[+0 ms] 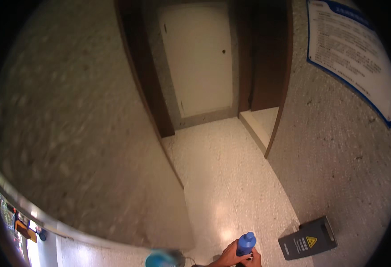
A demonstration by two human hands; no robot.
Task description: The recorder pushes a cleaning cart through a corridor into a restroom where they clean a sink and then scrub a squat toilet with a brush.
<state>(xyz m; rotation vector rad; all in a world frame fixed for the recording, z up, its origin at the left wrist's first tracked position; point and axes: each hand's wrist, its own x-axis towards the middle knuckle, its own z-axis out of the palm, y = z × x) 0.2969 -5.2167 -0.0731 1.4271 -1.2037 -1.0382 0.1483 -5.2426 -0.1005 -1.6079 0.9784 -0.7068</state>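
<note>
A blue plastic bottle (246,246) with a blue cap stands roughly upright between my hands, near the bottom edge of the view. My left hand (229,254) wraps its left side, the thumb lying across the front. From the right, my right hand (256,259) grips the bottle's lower part. Dark marks show low on the bottle, partly covered by fingers. The bottle's base is hidden by my hands. To the left of my left hand is a turquoise bucket (160,258), blurred and cut off by the bottom edge.
A dark grey caution sign (308,241) with a yellow triangle leans by the right wall (332,177). Above it hangs a blue-edged notice board (349,50) bearing writing. A stone-patterned wall (82,133) fills the left. Ahead, the tiled floor (222,167) leads between brown-framed openings to a pale panel door (198,63).
</note>
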